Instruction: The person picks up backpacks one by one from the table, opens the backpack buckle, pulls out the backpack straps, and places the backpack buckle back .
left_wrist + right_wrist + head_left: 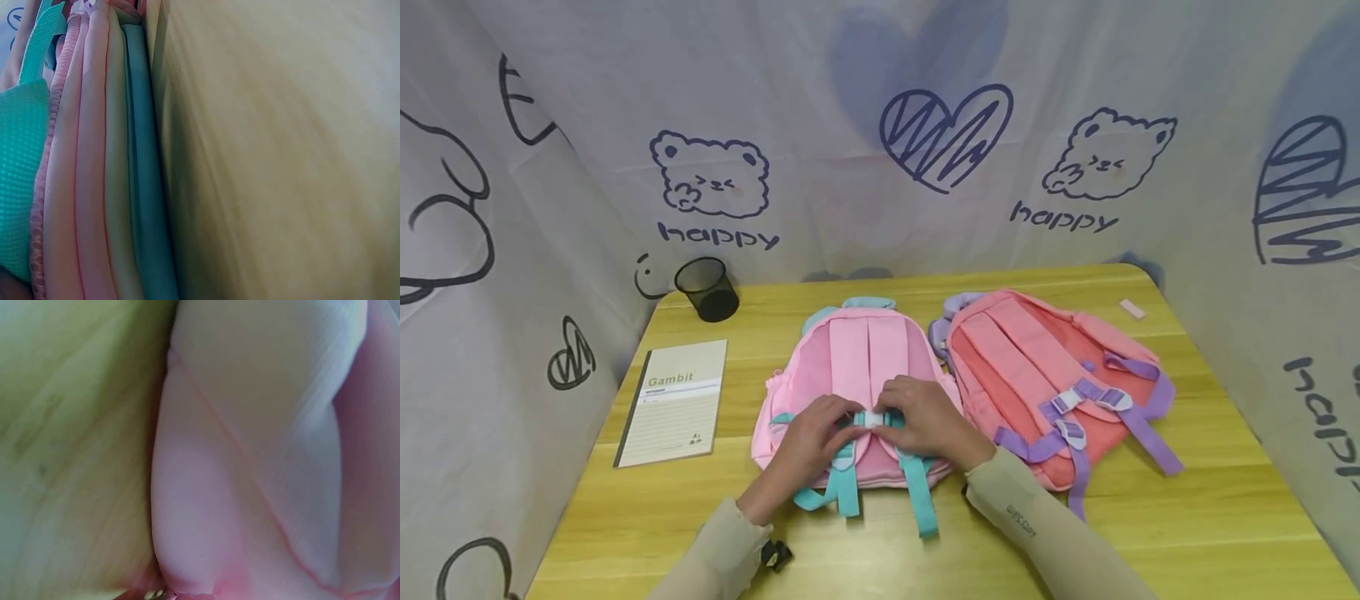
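As both hands [817,428] [921,414] pinch a white plastic buckle [873,419], woven teal straps [919,493] trail, rounded pink backpack [808,371] beneath.

- Soft pink fabric backpack [805,367]: one pink overall, its side showing lengthwise bands of pink, pale cream and teal in the left wrist view.
- Flat teal webbing straps [920,496]: plain turquoise-green, with a fine woven grid close up.
- Small plastic buckle [872,419]: white.
- Coral-pink fabric backpack [1037,358]: deeper coral back panel, lighter pink shoulder straps, purple webbing [1153,437].
- Rectangular paper notebook [673,417]: cream, ruled with lines, dark spine, yellow-green lettering.
- Round mesh cup [709,292]: black.
- Wooden tabletop [1195,500]: yellow, streaked with grain.
- Cloth backdrop [820,200]: whitish, with dark blue line-drawn hearts and bears.
- Long sleeves [1037,508]: beige.
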{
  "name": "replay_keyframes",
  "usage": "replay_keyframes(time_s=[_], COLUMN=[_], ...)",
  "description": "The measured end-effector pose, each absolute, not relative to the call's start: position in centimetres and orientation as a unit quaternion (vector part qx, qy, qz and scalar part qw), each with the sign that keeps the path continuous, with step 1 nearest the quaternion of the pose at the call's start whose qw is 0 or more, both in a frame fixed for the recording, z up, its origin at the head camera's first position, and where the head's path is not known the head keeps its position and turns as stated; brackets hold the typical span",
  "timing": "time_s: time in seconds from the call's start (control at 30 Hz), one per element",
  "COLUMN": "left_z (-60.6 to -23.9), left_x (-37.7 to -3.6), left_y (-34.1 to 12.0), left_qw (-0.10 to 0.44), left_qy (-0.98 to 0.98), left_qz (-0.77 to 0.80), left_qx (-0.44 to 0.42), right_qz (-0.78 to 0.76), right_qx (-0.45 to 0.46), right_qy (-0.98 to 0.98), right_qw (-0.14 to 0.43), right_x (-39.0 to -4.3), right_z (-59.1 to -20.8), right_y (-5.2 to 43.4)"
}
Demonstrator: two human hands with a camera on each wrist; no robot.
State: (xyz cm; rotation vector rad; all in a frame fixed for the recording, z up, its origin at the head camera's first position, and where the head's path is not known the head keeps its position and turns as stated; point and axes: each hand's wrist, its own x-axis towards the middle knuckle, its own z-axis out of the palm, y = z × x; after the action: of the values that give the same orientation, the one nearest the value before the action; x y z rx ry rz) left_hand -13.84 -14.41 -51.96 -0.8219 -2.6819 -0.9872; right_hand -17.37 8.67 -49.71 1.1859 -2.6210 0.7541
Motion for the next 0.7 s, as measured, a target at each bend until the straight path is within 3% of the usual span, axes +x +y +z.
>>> replay_keyframes(time_s=[0.7], left_z=[-52.0], left_x=[-13.76], left_y=[-14.49], left_qw=[0.092], left_qy=[-0.897], left_qz=[-0.333], left_qx=[-0.277], right_qz=[0.258], right_qx=[0.409], right_qy=[-0.87], right_qw=[0.095], right_x=[-17.4], right_z=[-49.86], right_y=[8.45])
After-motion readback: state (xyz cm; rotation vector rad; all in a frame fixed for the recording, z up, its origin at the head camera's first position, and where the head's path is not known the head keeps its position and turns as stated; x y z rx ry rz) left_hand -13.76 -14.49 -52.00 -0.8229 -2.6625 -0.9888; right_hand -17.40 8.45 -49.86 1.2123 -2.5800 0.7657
